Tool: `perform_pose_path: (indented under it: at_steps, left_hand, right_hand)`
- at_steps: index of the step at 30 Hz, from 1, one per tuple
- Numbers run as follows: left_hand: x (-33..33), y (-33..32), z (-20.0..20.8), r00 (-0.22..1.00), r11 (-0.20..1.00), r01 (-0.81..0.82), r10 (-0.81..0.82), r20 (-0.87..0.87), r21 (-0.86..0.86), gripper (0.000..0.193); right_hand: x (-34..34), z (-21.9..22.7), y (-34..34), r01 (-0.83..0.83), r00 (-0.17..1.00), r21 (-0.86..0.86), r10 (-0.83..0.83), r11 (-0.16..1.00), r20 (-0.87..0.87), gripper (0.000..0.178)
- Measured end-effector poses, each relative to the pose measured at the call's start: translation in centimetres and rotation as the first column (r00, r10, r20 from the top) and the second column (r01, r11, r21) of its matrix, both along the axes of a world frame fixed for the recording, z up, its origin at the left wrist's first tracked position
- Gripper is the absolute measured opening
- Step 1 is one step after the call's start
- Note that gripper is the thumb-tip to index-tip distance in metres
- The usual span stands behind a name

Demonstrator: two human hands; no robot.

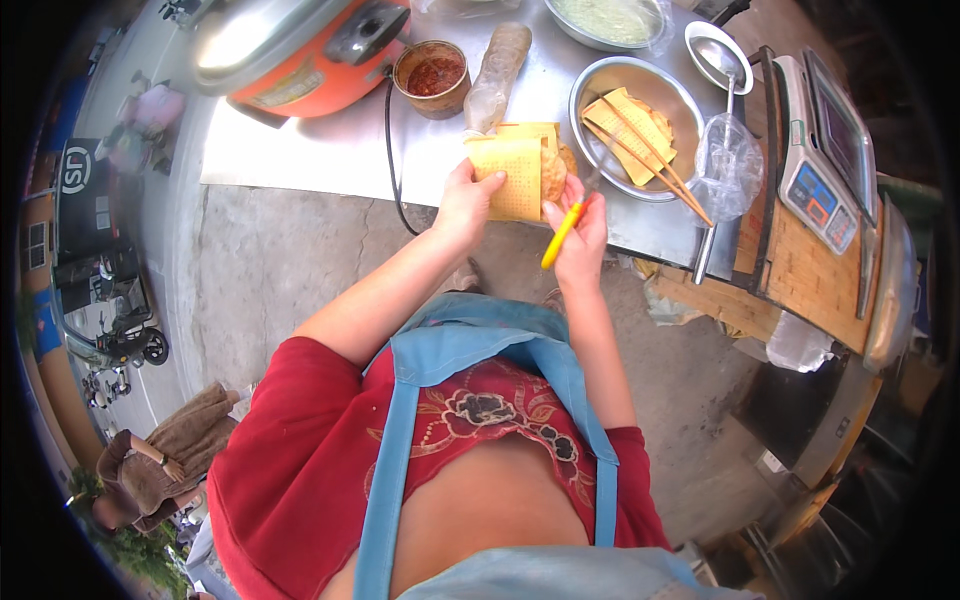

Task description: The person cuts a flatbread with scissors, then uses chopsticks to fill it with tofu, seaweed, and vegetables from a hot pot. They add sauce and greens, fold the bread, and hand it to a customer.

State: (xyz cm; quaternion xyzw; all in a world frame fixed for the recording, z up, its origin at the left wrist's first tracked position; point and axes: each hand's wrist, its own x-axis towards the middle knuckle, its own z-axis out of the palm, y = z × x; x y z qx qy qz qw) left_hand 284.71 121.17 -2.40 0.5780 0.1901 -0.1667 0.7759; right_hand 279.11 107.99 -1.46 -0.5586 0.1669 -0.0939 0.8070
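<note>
Over the front edge of the metal table, my left hand (468, 208) is closed on a yellow printed paper bag (510, 175), thumb across its face. A golden-brown flatbread (553, 172) sticks out of the bag's right side. My right hand (580, 235) is closed round a yellow-handled tool (562, 236) with a dark tip pointing up; its kind is not clear. The fingers of that hand are also at the flatbread's lower edge. To the right, a steel bowl (582, 80) holds more yellow paper bags (640, 125), with wooden chopsticks (672, 180) lying across them.
Behind stand an orange electric pan (325, 85), a can of red chili sauce (435, 80), a cloudy plastic bottle (498, 75) and a basin of pale green food (610, 20). To the right are a ladle (722, 62) and a scale (820, 165). A person (165, 455) is at lower left.
</note>
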Motion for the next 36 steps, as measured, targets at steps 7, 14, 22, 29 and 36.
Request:
perform_pose_path:
  at_steps: [7,14,22,29,36]
  left_hand:
    - [-0.4,1.6,2.9,0.991,0.791,0.051,-0.116,-0.068,-0.61,0.043]
    - [3.1,0.5,5.1,0.992,0.594,0.055,-0.122,-0.022,-0.803,0.044]
    - [4.3,-0.6,5.2,0.983,0.633,0.171,-0.164,0.085,-0.755,0.041]
    - [4.4,-0.9,5.5,0.979,0.598,0.192,-0.167,0.114,-0.778,0.05]
    - [4.5,0.4,6.0,0.892,0.575,0.453,-0.3,0.339,-0.682,0.067]
  right_hand:
    - [-1.8,8.3,-1.8,-0.141,0.989,0.119,0.134,0.983,0.063,0.047]
    - [-5.9,13.7,-4.1,-0.38,0.849,0.221,0.433,0.898,-0.302,0.051]
    - [-8.0,13.6,-4.6,-0.711,0.679,0.048,0.703,0.702,-0.211,0.064]
    - [-8.1,13.8,-4.6,-0.67,0.707,0.055,0.659,0.74,-0.256,0.068]
    - [-8.4,13.5,-4.8,-0.659,0.703,0.121,0.665,0.742,-0.253,0.073]
